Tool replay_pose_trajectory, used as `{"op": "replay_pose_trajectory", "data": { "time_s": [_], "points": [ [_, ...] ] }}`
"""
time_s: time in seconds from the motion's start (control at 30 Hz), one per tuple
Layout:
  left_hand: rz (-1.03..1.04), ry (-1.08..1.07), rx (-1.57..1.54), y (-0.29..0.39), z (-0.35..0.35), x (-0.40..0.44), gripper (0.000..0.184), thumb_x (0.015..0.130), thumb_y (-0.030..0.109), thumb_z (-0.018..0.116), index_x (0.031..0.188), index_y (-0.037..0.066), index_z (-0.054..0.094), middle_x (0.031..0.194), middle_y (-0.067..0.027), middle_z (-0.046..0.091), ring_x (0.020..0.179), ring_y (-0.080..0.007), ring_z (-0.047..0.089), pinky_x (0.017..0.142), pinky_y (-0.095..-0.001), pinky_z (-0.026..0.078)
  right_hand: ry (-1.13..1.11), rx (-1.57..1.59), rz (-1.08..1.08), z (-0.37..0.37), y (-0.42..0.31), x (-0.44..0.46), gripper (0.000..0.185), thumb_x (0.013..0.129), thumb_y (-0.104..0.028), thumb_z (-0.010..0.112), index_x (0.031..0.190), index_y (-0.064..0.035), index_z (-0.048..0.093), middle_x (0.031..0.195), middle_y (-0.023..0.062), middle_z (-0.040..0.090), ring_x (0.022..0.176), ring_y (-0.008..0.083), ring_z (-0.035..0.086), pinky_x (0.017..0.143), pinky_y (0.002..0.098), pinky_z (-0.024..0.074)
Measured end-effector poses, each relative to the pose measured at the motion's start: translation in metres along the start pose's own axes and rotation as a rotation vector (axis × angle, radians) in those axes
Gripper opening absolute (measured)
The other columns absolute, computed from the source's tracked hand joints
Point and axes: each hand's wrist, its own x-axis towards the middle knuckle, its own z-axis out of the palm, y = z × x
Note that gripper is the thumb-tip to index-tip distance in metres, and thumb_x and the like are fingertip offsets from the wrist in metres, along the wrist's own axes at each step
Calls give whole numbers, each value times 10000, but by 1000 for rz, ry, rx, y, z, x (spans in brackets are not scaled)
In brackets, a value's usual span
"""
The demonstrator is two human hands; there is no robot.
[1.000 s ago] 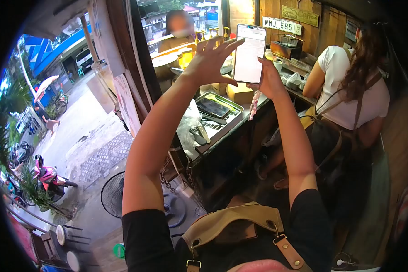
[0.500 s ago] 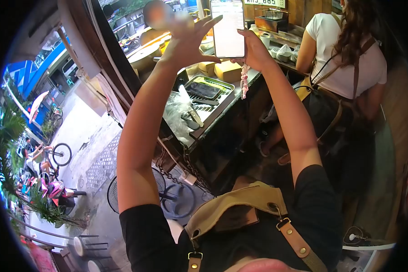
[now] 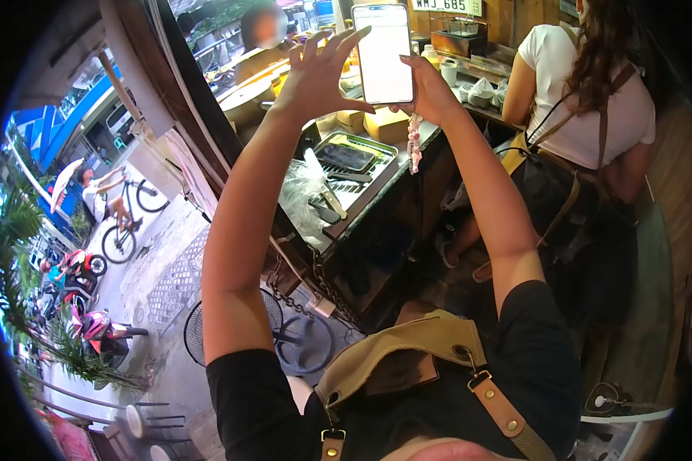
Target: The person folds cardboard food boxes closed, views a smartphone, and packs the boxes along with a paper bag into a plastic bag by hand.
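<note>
My right hand (image 3: 432, 91) grips a smartphone (image 3: 384, 58) by its lower right side, thumb along the edge. The phone is held upright, its bright screen facing me, too washed out to read. A beaded strap (image 3: 414, 146) dangles from its bottom. My left hand (image 3: 315, 77) has its fingers spread at the phone's left side. One fingertip overlaps the upper left of the screen; whether it touches the glass I cannot tell. Below the hands, a metal tray (image 3: 392, 156) on the counter carries a dark flat item and a knife (image 3: 323, 184) near a clear plastic bag (image 3: 301, 196).
A person in a white shirt (image 3: 592, 115) sits at the counter on the right. Cartons (image 3: 384, 123) and a white cup (image 3: 448, 73) stand behind the tray. Chains (image 3: 327, 284) hang at the counter's corner above a round fan (image 3: 200, 326). Outside, a cyclist (image 3: 108, 200) passes parked motorbikes (image 3: 104, 330).
The phone has shifted slightly down and left in view, with my right hand still on it. My left fingers have spread wider. Outside, the cyclist has moved up and to the right.
</note>
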Motion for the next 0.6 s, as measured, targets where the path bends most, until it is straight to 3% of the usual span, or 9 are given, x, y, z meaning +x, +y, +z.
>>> {"op": "replay_pose_trajectory", "data": {
  "time_s": [0.07,0.27,0.3,0.37,0.4,0.43,0.53,0.6],
  "points": [
    [-13,134,-72,-2,-1,3,1078,548,737,656,1416,247,246,1374,-55,404,1276,-333,304,1017,-549,239,-61,1,3,-4,3,4,456,882,-392,476,1214,-80,465,1027,66,623,841,213,651,556,354,519],
    [-12,193,-65,-7,4,5,1046,579,764,614,1402,200,302,1320,-67,437,1243,-326,318,998,-528,254,-34,40,-22,-7,11,4,455,888,-411,461,1203,-82,466,982,58,632,848,198,639,529,349,509],
    [27,204,-52,-6,-2,5,903,688,563,698,1379,127,316,1305,-135,447,1235,-311,367,1024,-477,273,-14,47,-3,-12,16,5,451,890,-430,451,1176,-83,487,946,49,633,819,189,628,543,342,494],
    [-23,130,-120,-8,-12,7,944,697,511,698,1403,72,252,1371,-198,340,1242,-415,306,1021,-512,236,-123,28,65,-24,17,5,486,878,-482,452,1160,-90,509,934,41,630,795,184,624,536,337,479],
    [36,243,-137,-9,-12,8,824,774,494,625,1371,26,304,1336,-190,383,1211,-367,356,1016,-484,235,9,-66,103,-11,10,-6,485,871,-536,417,1128,-141,533,950,20,620,748,179,619,535,314,496],
    [37,294,-138,-9,-13,7,807,782,481,622,1366,20,308,1322,-192,400,1198,-354,375,1021,-483,229,-16,-138,145,-18,14,-4,526,865,-567,405,1186,-160,495,988,19,618,796,163,627,536,331,507],
    [-5,257,-124,-2,-23,7,768,803,460,607,1365,26,314,1324,-189,402,1210,-354,362,1026,-481,223,-65,-93,161,-26,31,-6,569,869,-575,388,1266,-169,425,1041,20,605,835,151,630,552,345,526],
    [0,250,-66,-2,-23,7,748,811,451,600,1362,30,319,1318,-190,407,1219,-353,347,1034,-487,211,-76,28,302,-38,54,1,616,873,-583,375,1322,-162,360,1080,22,589,850,141,631,559,342,541]
  ]
}}
